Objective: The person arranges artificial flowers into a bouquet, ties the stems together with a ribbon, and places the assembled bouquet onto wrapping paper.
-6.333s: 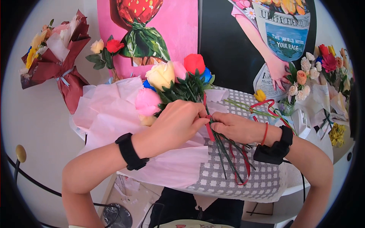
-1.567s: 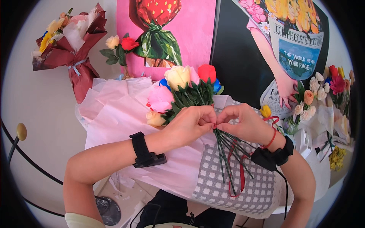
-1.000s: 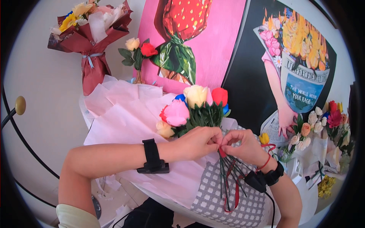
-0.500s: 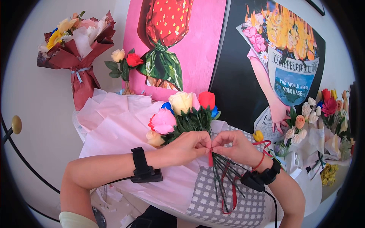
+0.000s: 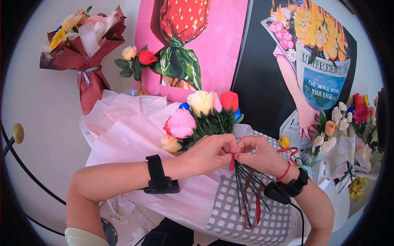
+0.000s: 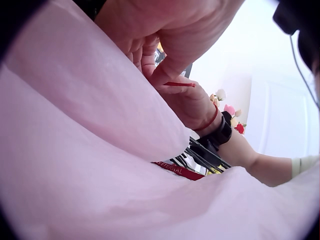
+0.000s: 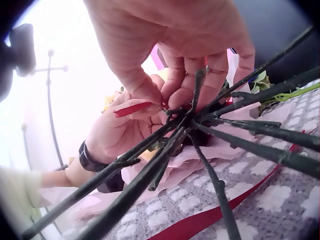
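Observation:
A bunch of artificial flowers, with a pink rose (image 5: 180, 123), a cream rose (image 5: 200, 103) and a red rose (image 5: 229, 101), lies with its dark green stems (image 5: 240, 186) pointing toward me. My left hand (image 5: 209, 153) and right hand (image 5: 262, 156) meet over the stems, thumbs and fingers pinching a red ribbon (image 5: 232, 162) where the stems gather. In the right wrist view a short ribbon end (image 7: 132, 109) sticks out by the fingertips, and stems fan out below. The left wrist view shows the ribbon (image 6: 180, 84) at the fingertips; pink paper (image 6: 90, 100) hides much there.
Pink wrapping paper (image 5: 123, 123) spreads under the flowers, beside a grey checked cloth (image 5: 230, 205). A loose ribbon tail (image 5: 258, 211) lies on the cloth. A wrapped bouquet (image 5: 84, 53) stands at back left, paintings (image 5: 221, 49) behind, and more flowers (image 5: 328, 139) at right.
Earlier, the right hand lay beside the stems with ribbon trailing along them; now both hands pinch ribbon close together at the binding point. Over the last second the hands stay together while the view shifts.

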The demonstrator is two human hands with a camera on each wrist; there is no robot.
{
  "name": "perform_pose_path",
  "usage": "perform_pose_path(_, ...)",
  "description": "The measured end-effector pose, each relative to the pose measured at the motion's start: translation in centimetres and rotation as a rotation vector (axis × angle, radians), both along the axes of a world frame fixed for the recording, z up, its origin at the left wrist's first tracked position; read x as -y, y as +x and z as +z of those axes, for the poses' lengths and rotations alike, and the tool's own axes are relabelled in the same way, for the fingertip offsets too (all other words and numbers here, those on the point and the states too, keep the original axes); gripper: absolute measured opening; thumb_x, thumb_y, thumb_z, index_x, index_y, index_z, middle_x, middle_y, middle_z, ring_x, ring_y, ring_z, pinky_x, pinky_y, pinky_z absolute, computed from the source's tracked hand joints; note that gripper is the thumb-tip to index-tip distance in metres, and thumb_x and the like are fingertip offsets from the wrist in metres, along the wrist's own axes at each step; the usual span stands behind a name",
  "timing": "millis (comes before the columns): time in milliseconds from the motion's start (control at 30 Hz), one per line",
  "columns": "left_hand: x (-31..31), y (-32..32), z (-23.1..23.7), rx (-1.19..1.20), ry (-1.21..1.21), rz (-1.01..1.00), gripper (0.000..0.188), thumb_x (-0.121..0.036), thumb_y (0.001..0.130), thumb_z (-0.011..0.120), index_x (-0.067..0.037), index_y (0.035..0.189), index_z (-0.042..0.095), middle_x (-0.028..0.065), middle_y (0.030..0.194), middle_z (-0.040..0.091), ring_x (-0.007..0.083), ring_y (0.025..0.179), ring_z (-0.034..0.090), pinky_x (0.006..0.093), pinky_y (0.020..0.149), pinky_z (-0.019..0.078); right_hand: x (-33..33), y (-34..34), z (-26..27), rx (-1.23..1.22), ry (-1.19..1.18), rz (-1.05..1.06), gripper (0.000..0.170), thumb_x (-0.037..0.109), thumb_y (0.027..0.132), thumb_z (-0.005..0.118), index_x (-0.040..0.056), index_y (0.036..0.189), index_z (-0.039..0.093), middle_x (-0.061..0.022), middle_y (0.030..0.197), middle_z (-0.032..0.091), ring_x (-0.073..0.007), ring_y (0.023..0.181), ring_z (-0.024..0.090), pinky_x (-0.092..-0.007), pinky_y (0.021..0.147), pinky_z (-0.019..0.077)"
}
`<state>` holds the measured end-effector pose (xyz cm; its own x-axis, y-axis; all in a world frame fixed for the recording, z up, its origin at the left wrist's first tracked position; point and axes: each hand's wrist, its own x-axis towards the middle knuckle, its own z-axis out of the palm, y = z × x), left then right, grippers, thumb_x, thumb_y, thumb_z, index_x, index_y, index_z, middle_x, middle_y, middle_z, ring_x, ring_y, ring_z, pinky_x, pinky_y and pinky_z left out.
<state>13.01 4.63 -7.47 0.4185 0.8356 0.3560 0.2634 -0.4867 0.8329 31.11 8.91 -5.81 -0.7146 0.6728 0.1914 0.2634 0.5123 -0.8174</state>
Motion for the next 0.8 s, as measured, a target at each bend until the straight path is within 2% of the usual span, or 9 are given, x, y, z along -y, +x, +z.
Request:
perform_pose_path(100, 0.4, 0.1, 0.3, -0.028, -0.018, 0.007, 0.006, 0.002, 0.079, 0.050, -0.001, 0.084, 0.047, 0.0009, 0.073, 0.055, 0.0044, 0.070, 0.052, 0.0208, 0.060, 0.0425, -0.3, 0.0, -0.5, -0.030, -0.020, -0.105, 0.007, 0.005, 0.071, 0.060, -0.0014, 0.072, 0.057, -0.0003, 0.066, 0.057, -0.0058, 0.061, 0.052, -0.0213, 0.055, 0.0437)
perform_pose_path(167, 0.6, 0.2, 0.2, -0.018, 0.042, 0.010, 0.007, 0.000, 0.077, 0.051, 0.001, 0.083, 0.048, 0.0087, 0.073, 0.056, 0.0147, 0.067, 0.058, 0.0286, 0.060, 0.0448, -0.8, 0.0, -0.7, -0.045, 0.023, -0.205, 0.008, 0.006, 0.070, 0.060, -0.0017, 0.069, 0.057, -0.0008, 0.063, 0.057, -0.0052, 0.058, 0.051, -0.0210, 0.051, 0.0423)
perform_pose_path(300, 0.5, -0.1, 0.1, -0.038, 0.131, 0.016, 0.007, -0.001, 0.078, 0.052, 0.000, 0.083, 0.047, 0.0080, 0.076, 0.054, 0.0133, 0.066, 0.056, 0.0273, 0.060, 0.0442, -0.8, -0.2, -0.7, -0.055, -0.021, -0.238, 0.009, 0.006, 0.068, 0.061, -0.0021, 0.068, 0.057, -0.0021, 0.062, 0.057, -0.0051, 0.057, 0.051, -0.0208, 0.049, 0.0412)
perform_pose_path(367, 0.3, -0.2, 0.1, -0.001, 0.062, 0.035, 0.007, 0.002, 0.082, 0.052, -0.002, 0.088, 0.050, 0.0016, 0.084, 0.052, 0.0064, 0.075, 0.054, 0.0208, 0.065, 0.0441, -0.5, -0.3, -0.3, -0.084, -0.078, -0.247, 0.009, 0.006, 0.068, 0.061, -0.0023, 0.068, 0.057, -0.0023, 0.062, 0.057, -0.0054, 0.056, 0.051, -0.0210, 0.048, 0.0407)
perform_pose_path(500, 0.1, -0.2, 0.1, 0.044, -0.028, -0.016, 0.007, 0.002, 0.082, 0.054, -0.002, 0.087, 0.050, 0.0001, 0.084, 0.051, 0.0054, 0.075, 0.053, 0.0200, 0.065, 0.0431, -1.2, -0.1, -1.1, -0.093, -0.091, -0.273, 0.009, 0.006, 0.067, 0.061, -0.0020, 0.068, 0.058, -0.0021, 0.062, 0.057, -0.0058, 0.056, 0.050, -0.0217, 0.048, 0.0406)
perform_pose_path(600, 0.1, -0.4, 0.0, 0.017, -0.046, -0.016, 0.006, 0.001, 0.082, 0.054, -0.001, 0.087, 0.050, -0.0013, 0.082, 0.051, 0.0039, 0.073, 0.050, 0.0188, 0.065, 0.0413, -1.7, 0.2, -1.7, -0.121, -0.072, -0.287, 0.009, 0.006, 0.067, 0.061, -0.0020, 0.068, 0.058, -0.0026, 0.061, 0.057, -0.0062, 0.055, 0.050, -0.0219, 0.047, 0.0404)
perform_pose_path(667, 0.2, -0.3, -0.2, 0.032, -0.043, 0.019, 0.007, 0.000, 0.080, 0.054, 0.000, 0.082, 0.048, 0.0032, 0.069, 0.053, 0.0062, 0.062, 0.048, 0.0228, 0.056, 0.0384, -2.0, 0.3, -2.0, -0.116, -0.038, -0.291, 0.010, 0.008, 0.067, 0.062, -0.0013, 0.067, 0.058, -0.0040, 0.059, 0.057, -0.0073, 0.053, 0.051, -0.0234, 0.047, 0.0407)
perform_pose_path(800, 0.1, -0.2, -0.4, 0.010, -0.007, 0.006, 0.006, 0.000, 0.081, 0.053, 0.001, 0.083, 0.047, 0.0038, 0.070, 0.054, 0.0067, 0.063, 0.050, 0.0227, 0.057, 0.0387, -2.6, 0.3, -2.9, -0.073, 0.037, -0.317, 0.011, 0.010, 0.066, 0.063, -0.0003, 0.067, 0.059, -0.0051, 0.057, 0.056, -0.0084, 0.052, 0.051, -0.0249, 0.047, 0.0406)
